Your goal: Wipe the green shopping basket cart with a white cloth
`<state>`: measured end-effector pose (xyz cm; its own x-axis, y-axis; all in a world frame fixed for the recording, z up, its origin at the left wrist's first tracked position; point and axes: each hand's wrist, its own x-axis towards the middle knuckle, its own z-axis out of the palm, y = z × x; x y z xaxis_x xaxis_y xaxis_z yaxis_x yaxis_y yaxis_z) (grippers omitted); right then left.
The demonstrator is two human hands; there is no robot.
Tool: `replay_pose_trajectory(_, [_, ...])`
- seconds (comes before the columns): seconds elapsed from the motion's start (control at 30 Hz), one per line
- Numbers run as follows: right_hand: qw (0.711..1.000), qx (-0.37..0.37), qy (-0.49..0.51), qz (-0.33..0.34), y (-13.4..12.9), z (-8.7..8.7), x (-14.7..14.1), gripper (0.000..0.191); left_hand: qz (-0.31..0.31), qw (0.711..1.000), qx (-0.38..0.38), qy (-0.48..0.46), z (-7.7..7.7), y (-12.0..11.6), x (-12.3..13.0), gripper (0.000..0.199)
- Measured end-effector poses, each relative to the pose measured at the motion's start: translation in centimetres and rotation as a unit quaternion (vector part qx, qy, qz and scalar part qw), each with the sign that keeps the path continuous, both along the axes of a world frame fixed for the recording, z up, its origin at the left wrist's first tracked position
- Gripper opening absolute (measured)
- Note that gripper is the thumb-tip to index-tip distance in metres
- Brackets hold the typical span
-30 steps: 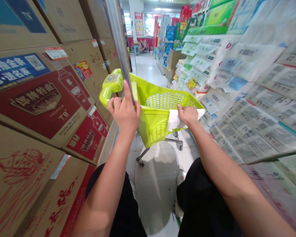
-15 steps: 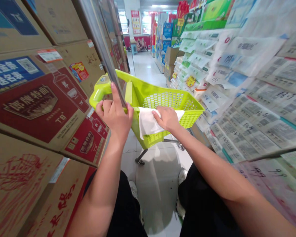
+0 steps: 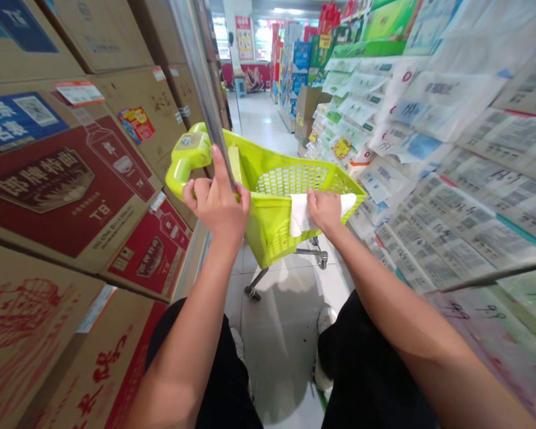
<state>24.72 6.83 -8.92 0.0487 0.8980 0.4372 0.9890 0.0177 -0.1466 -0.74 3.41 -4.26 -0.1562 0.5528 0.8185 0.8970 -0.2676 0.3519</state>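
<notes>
A lime-green shopping cart [image 3: 274, 217] with a perforated basket stands in front of me, turned slightly so its handle is at the left. My left hand [image 3: 223, 205] is at the handle end, closed around the foot of an upright metal pole [image 3: 201, 71]; its index finger stretches along the pole and the other fingers curl. Over the cart's near rim drapes a white cloth [image 3: 299, 215]. My right hand [image 3: 326, 210] grips the cloth against that rim near the front of the basket. The palm side of both hands is hidden.
Stacked cartons [image 3: 40, 185] line the left side closely. Plastic-wrapped packs of paper goods [image 3: 464, 208] fill the right. Ahead, the tiled aisle [image 3: 261, 119] runs past an open cardboard box [image 3: 307, 110] toward a small blue stool [image 3: 240, 86].
My right hand has slid along the near rim toward the basket's front, carrying the cloth with it. My left hand stays at the pole. The view has shifted slightly.
</notes>
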Motion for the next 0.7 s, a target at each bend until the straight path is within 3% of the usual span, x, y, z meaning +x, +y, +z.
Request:
replay_pose_trajectory(0.17, [0.989, 0.044, 0.049, 0.135, -1.4, 1.9, -7.6, 0.061, -0.002, 0.999, -0.031, -0.015, 0.3, -0.3, 0.7, 0.074])
replay_pose_trajectory(0.3, [0.977, 0.032, 0.057, 0.202, -2.1, 3.3, -9.7, 0.063, -0.003, 0.999, -0.038, -0.01, 0.4, -0.3, 0.1, 0.073])
replay_pose_trajectory(0.43, [0.987, -0.024, 0.026, 0.156, -1.1, 3.0, -6.8, 0.071, -0.017, 0.999, -0.032, 0.022, 0.3, -0.1, -1.1, 0.072])
replay_pose_trajectory(0.6, [0.993, -0.11, 0.002, 0.037, 1.1, 1.5, 0.9, 0.063, -0.006, 0.999, -0.017, 0.039, 0.1, 0.2, -1.7, 0.071])
replay_pose_trajectory(0.7, [0.992, -0.125, 0.006, 0.0, 1.8, 1.0, 4.9, 0.055, -0.008, 0.999, -0.016, 0.035, 0.2, 0.1, -1.4, 0.071])
